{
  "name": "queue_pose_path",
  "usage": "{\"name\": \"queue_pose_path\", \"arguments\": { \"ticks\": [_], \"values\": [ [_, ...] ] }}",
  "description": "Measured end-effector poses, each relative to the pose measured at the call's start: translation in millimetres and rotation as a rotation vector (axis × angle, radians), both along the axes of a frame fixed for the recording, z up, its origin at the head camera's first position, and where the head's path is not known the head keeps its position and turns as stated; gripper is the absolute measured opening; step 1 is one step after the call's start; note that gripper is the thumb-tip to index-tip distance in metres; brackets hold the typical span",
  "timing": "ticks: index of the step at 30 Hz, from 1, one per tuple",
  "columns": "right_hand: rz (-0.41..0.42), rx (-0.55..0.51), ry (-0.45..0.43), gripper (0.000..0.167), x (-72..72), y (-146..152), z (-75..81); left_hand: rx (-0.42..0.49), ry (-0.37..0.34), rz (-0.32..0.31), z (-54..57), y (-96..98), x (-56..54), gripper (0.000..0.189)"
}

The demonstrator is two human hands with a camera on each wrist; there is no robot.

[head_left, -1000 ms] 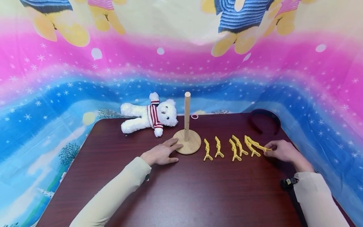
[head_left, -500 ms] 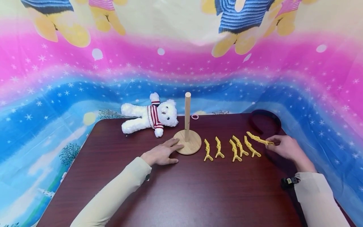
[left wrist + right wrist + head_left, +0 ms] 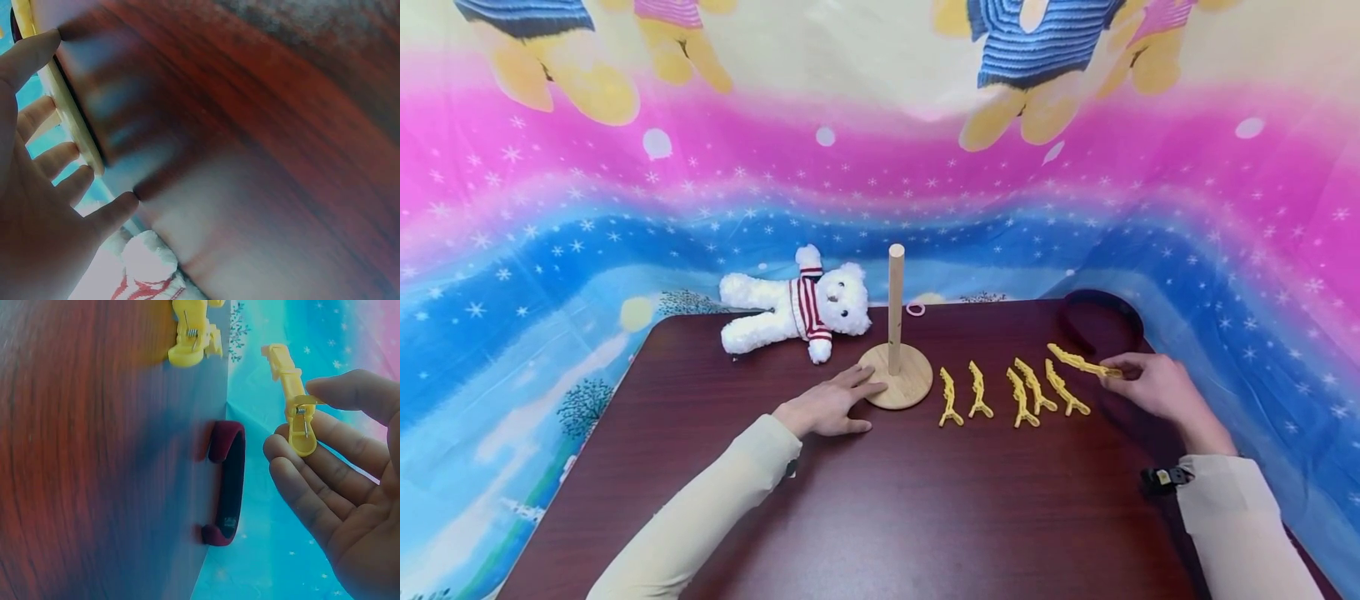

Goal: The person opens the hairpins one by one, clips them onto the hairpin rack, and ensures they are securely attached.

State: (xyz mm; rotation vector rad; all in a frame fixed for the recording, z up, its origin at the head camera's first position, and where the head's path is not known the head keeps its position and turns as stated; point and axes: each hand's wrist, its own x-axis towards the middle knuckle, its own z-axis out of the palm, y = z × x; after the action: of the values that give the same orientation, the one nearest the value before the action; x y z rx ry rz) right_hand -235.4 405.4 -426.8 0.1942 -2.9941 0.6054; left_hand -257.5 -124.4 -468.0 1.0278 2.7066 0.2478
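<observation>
Head view, table: we note a dark wooden table (image 3: 880, 500) nearest the camera, both sleeves entering from the lower edge and cut off by the frame.
Left hand: the left hand (image 3: 827, 406) lies flat on the table with fingers straight and spread, fingertips touching the rim of the round base of the wooden peg stand (image 3: 895, 350); it grips nothing. The left wrist view is heavily blurred, and only the base edge and fingers can be made out.
Right hand: the right hand (image 3: 1150, 385) pinches one yellow hair clip (image 3: 1084, 363) by its rear end, between thumb and fingers, lifted off the table. The right wrist view confirms the pinch; we cannot tell whether the clip's mouth is open.
Row of clips: five more yellow clips (image 3: 1022, 396) lie on the table between stand and right hand, the nearest just beside the held clip.
Headband: a dark red headband (image 3: 1097, 307) sits behind the right hand, partly hidden by it.
Far edge: a white teddy bear (image 3: 790, 308) lies on its side left of the peg; a small pink ring (image 3: 915, 308) lies behind the peg, too small to identify. A patterned cloth backdrop (image 3: 880, 167) closes off everything behind.
</observation>
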Motion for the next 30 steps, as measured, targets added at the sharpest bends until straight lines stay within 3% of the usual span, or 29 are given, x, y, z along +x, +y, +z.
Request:
{"name": "queue_pose_path", "arguments": {
  "ticks": [11, 30],
  "values": [
    [0.049, -0.072, 0.035, 0.045, -3.4, -23.4, 1.8, 0.018, 0.001, -0.012, 2.6, 0.5, 0.6, 0.069],
    [0.118, -0.163, 0.033, 0.034, -9.6, -78.0, 3.8, 0.021, -0.014, -0.001, 3.2, 2.0, 1.3, 0.068]
  ]
}}
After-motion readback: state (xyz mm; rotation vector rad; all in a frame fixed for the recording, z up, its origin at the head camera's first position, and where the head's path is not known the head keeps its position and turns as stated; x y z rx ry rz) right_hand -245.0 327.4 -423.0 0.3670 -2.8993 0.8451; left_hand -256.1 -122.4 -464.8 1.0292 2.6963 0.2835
